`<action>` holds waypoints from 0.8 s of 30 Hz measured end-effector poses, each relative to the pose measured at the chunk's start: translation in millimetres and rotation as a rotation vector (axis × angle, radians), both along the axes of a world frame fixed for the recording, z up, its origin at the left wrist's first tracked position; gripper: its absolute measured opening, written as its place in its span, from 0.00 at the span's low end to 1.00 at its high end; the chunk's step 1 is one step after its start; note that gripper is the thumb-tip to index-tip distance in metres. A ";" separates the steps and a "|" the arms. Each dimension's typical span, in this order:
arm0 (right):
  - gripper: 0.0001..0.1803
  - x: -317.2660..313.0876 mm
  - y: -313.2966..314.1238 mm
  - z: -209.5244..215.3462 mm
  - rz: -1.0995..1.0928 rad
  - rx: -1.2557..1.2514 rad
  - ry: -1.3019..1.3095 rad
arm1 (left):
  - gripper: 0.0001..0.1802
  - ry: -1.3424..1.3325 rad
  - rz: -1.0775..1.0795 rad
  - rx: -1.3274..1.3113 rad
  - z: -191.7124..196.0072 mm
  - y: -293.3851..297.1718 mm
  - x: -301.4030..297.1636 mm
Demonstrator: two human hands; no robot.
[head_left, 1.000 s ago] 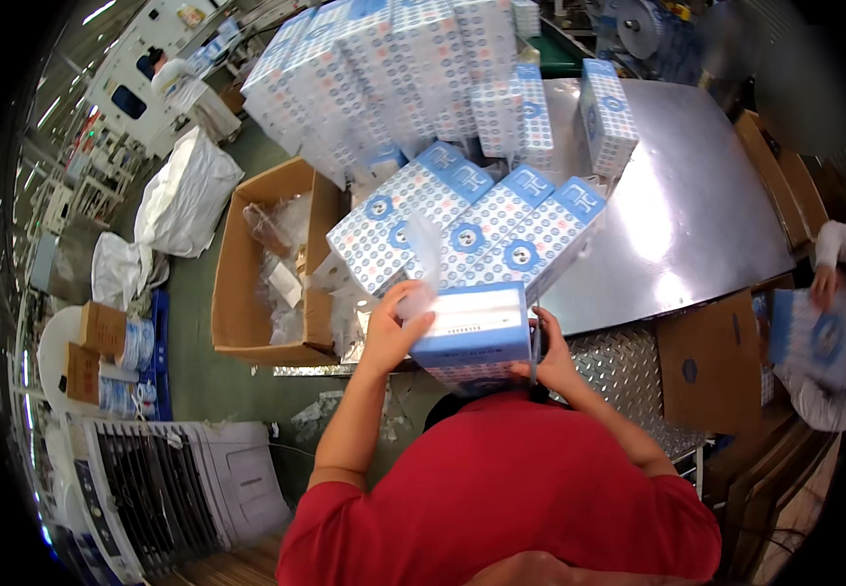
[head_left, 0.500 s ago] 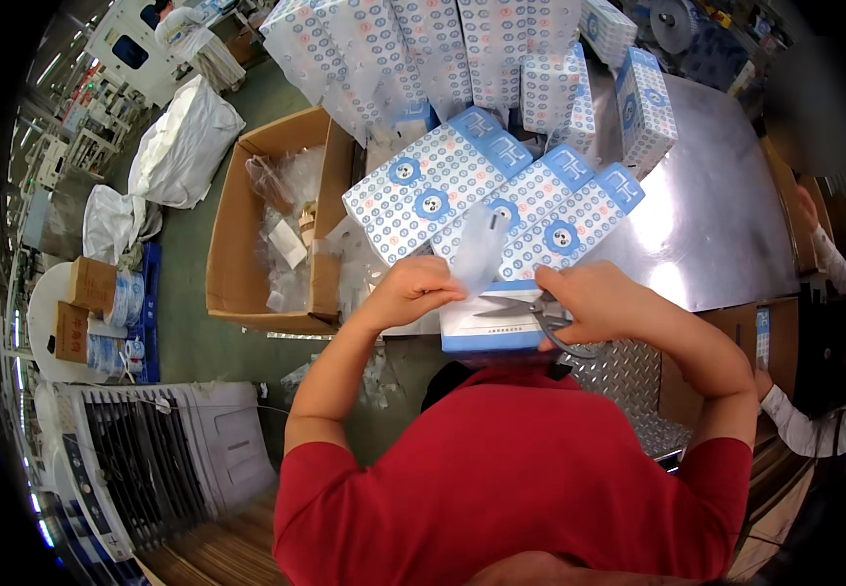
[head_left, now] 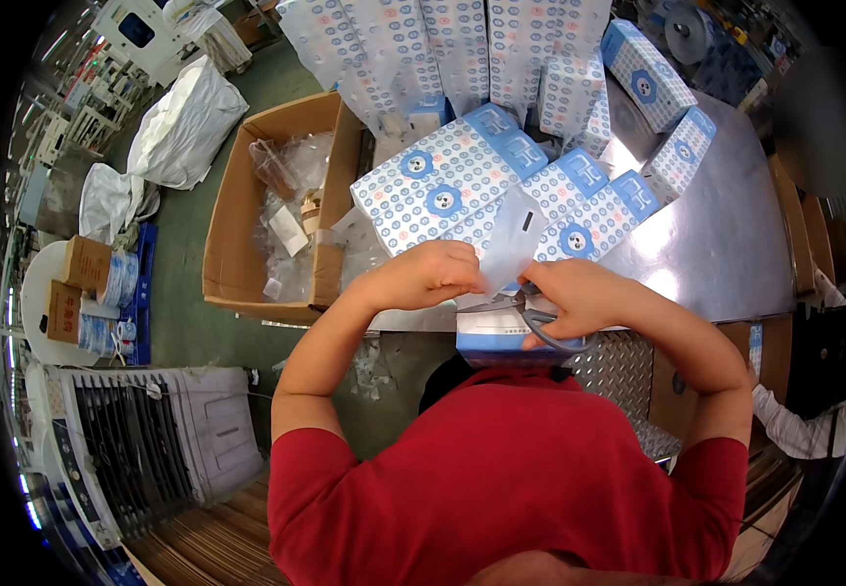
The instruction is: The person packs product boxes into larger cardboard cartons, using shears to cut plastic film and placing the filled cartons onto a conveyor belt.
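Note:
My left hand (head_left: 435, 273) is closed, its fingertips pinching the lower left edge of a piece of translucent white plastic (head_left: 511, 239) with a small dark slot. The plastic stands up between my hands, over the patterned boxes behind it. My right hand (head_left: 579, 296) is wrapped round dark-handled scissors (head_left: 545, 318), whose blades point left beneath the plastic. Whether the blades touch it, I cannot tell. Right below the scissors, a white and blue box (head_left: 506, 342) sits against my red shirt, its top partly hidden by my hands.
Several patterned boxes (head_left: 433, 181) lie on the metal table (head_left: 726, 234), with more standing behind. An open cardboard carton (head_left: 220, 249) holding plastic scraps is at the left. At the right edge, another person's sleeve (head_left: 799, 425) shows near a carton.
The plastic piece has risen and tilted right. My left hand has moved slightly right and up, and the scissors sit closer to the plastic. The view has shifted slightly; two boxes at the back right look rearranged.

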State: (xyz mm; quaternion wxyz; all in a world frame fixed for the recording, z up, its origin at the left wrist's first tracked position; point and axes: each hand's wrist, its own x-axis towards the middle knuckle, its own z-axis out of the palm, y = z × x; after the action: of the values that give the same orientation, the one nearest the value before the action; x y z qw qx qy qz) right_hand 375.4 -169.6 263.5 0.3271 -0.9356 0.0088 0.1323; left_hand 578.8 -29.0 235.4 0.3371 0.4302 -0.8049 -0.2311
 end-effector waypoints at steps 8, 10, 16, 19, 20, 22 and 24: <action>0.39 14.5 6.2 -9.1 0.081 -0.080 0.031 | 0.07 -0.001 -0.016 -0.040 2.5 -4.9 -2.8; 0.40 17.7 6.2 -8.2 0.108 -0.095 0.066 | 0.07 -0.007 -0.015 -0.018 -0.1 -3.8 -1.1; 0.40 8.4 -3.0 -25.6 -0.089 0.121 -0.060 | 0.06 0.015 0.277 -0.153 16.6 14.5 6.6; 0.41 -31.0 -21.9 -15.2 -0.393 0.414 -0.002 | 0.05 -0.002 0.553 -0.047 35.3 70.6 23.0; 0.43 -49.4 -28.5 -23.3 -0.427 0.488 -0.104 | 0.05 -0.145 0.585 0.214 25.2 99.7 34.3; 0.50 -92.0 -30.2 -51.1 -0.512 0.632 -0.307 | 0.12 -0.654 0.648 0.806 -8.4 136.2 31.8; 0.55 -123.5 -8.1 -91.2 -0.691 0.702 -0.263 | 0.23 -0.968 0.610 1.108 -40.2 148.0 11.7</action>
State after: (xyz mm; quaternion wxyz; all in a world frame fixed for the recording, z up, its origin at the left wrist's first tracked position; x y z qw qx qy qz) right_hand 251.9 -177.7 172.2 0.6447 -0.7205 0.2316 -0.1078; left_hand 590.5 119.0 195.1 -0.2644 0.7893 -0.4766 -0.2827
